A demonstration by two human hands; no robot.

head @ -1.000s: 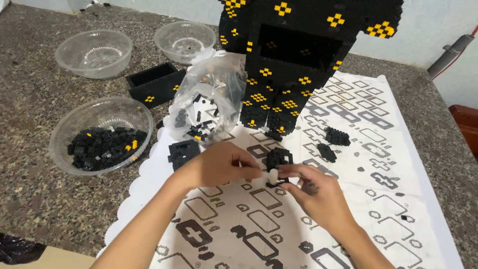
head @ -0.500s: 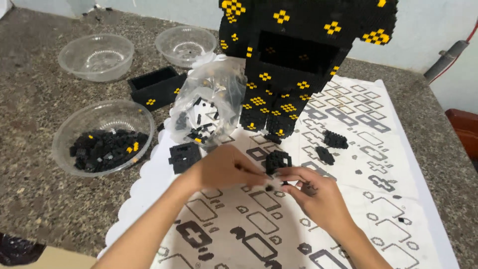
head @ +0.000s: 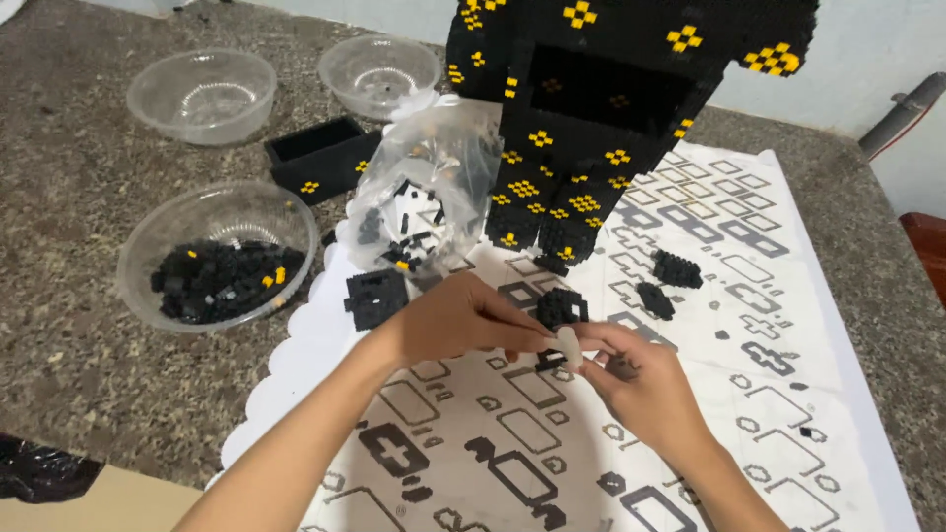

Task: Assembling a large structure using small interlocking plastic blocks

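My left hand [head: 463, 320] and my right hand [head: 641, 384] meet over the white patterned mat [head: 788, 394]. Between their fingertips is a small white piece [head: 569, 347], with a small black brick cluster [head: 560, 307] just beyond it. Which hand grips the white piece most firmly is hard to tell; both pinch at it. A tall black brick model with yellow marks [head: 591, 108] stands behind the hands. A flat black brick plate [head: 376, 296] lies left of my left hand.
A clear plastic bag of black and white bricks [head: 429, 197] leans beside the model. A clear bowl of black bricks [head: 219, 256] sits at left, two clear bowls [head: 202, 94] [head: 379, 74] behind, and a black box [head: 320, 153]. Loose black clusters [head: 677, 268] lie on the mat.
Both hands stay together at the same spot on the mat, fingers shifting slightly around the small white piece. The view has drifted a little.
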